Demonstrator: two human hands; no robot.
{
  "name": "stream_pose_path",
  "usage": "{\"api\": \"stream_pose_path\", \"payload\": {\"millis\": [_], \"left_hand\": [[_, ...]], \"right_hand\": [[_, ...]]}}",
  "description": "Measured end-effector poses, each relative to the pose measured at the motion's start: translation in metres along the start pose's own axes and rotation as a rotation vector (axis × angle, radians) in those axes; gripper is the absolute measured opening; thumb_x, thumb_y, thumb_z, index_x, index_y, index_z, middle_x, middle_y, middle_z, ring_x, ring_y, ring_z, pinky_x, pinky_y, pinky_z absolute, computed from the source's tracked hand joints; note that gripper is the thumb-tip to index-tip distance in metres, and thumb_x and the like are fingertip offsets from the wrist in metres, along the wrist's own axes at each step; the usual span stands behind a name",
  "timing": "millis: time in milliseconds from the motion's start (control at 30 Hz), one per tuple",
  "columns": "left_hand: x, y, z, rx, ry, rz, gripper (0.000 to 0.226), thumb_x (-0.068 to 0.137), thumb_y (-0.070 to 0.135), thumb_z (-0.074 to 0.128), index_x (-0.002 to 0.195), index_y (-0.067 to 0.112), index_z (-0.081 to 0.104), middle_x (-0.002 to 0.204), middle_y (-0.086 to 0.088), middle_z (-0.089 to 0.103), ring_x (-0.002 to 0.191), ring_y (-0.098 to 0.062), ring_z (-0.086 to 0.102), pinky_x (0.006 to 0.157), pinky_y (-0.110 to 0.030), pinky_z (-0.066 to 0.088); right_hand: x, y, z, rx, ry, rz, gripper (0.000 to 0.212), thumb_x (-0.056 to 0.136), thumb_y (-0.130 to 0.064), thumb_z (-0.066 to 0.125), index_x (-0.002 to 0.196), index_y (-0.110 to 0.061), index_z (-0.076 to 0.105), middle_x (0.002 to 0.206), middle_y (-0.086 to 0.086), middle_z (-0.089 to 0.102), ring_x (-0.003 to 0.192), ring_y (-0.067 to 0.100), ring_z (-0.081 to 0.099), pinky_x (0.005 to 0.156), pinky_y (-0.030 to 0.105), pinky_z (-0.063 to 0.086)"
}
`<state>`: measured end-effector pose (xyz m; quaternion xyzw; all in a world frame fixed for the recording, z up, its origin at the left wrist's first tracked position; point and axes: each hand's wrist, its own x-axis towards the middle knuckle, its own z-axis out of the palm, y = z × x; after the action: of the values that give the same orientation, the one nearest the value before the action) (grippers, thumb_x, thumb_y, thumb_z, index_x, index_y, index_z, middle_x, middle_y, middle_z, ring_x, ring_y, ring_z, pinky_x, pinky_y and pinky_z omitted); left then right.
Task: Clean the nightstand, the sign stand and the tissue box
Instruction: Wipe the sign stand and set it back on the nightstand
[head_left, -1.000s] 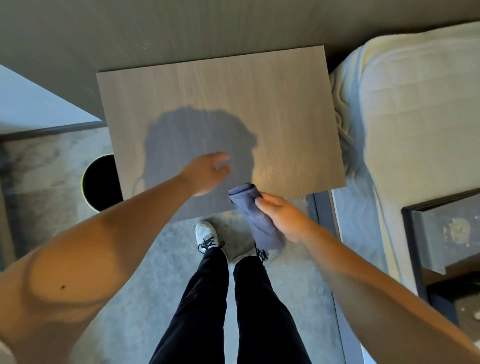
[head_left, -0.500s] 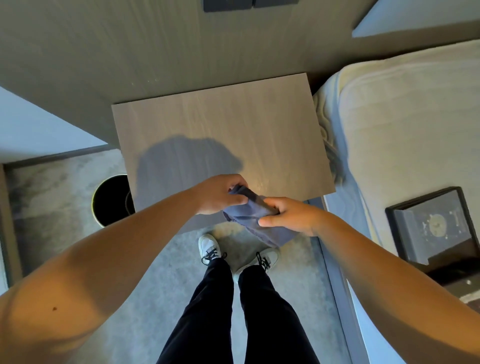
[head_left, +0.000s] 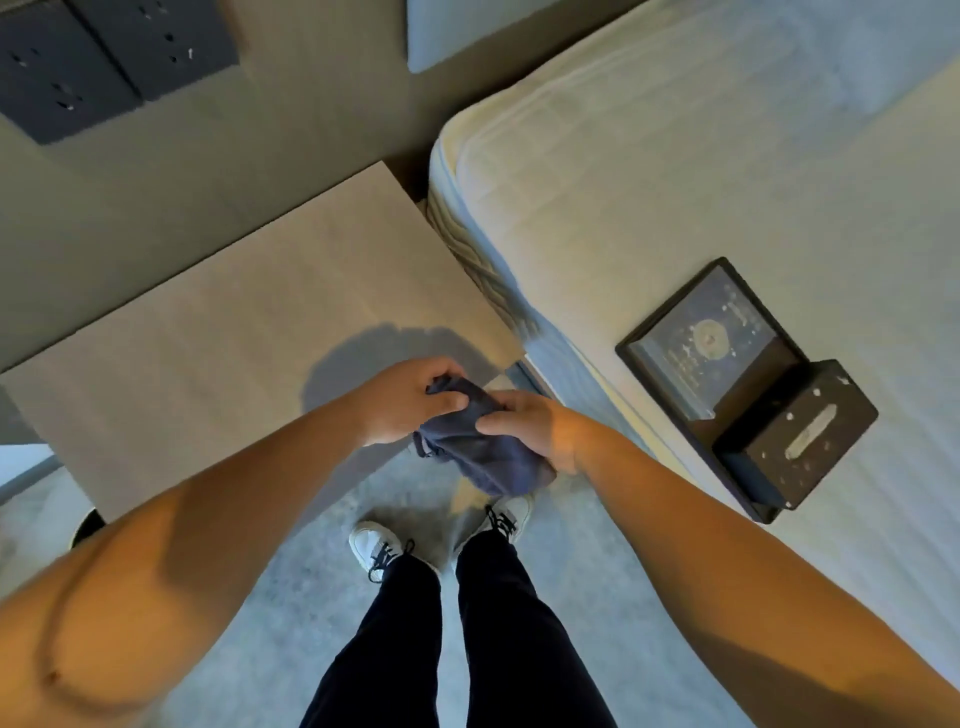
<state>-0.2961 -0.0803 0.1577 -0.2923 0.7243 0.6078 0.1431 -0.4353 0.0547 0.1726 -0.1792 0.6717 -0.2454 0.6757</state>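
The nightstand (head_left: 234, 332) fills the frame's left centre, its top bare. At its lower right corner the left hand (head_left: 410, 400) and right hand (head_left: 524, 421) both pinch a dark blue cloth (head_left: 483, 457). The sign stand (head_left: 701, 338) and tissue box (head_left: 800, 431) lie on the mattress (head_left: 675, 156) at right, apparently the 2 items left to wipe.

Head camera, looking steeply down (single view), nightstand (head_left: 234, 332) close below

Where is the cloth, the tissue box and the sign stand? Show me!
cloth (head_left: 488, 457), head view, on the hanging lower fold.
tissue box (head_left: 802, 434), head view, on its top by the slot.
sign stand (head_left: 706, 338), head view, on its front panel.
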Motion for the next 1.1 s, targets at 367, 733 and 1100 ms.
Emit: {"api": "stream_pose_path", "payload": {"millis": [367,733,1100], "left_hand": [[0.168,0.11,0.123,0.131,0.121,-0.001,0.015,0.095,0.025,0.051,0.105,0.023,0.062,0.106,-0.007,0.068,0.103,-0.028,0.063,0.088,-0.037,0.051],[0.277,0.172,0.188,0.495,0.121,-0.105,0.029,0.096,0.012,0.037,0.107,-0.009,0.054,0.105,-0.03,0.057,0.067,-0.029,0.044,0.055,-0.032,0.035],[0.294,0.167,0.195,0.537,0.227,-0.134,0.029,0.096,0.02,0.038,0.111,0.004,0.057,0.114,-0.015,0.056,0.1,-0.034,0.055,0.082,-0.038,0.048]], "right_hand": [[-0.075,0.113,-0.18,0.402,0.669,-0.044,0.022,0.096,-0.023,0.052,0.116,-0.024,0.062,0.112,0.006,0.069,0.103,0.029,0.065,0.098,0.055,0.047],[-0.036,0.146,-0.273,0.792,1.159,0.062,0.032,0.101,-0.026,0.041,0.13,-0.015,0.043,0.114,0.005,0.052,0.101,0.027,0.052,0.091,0.042,0.046],[-0.024,0.155,-0.287,0.998,1.028,0.136,0.026,0.1,-0.031,0.043,0.125,-0.022,0.046,0.111,0.006,0.054,0.099,0.03,0.055,0.094,0.054,0.049]]}}
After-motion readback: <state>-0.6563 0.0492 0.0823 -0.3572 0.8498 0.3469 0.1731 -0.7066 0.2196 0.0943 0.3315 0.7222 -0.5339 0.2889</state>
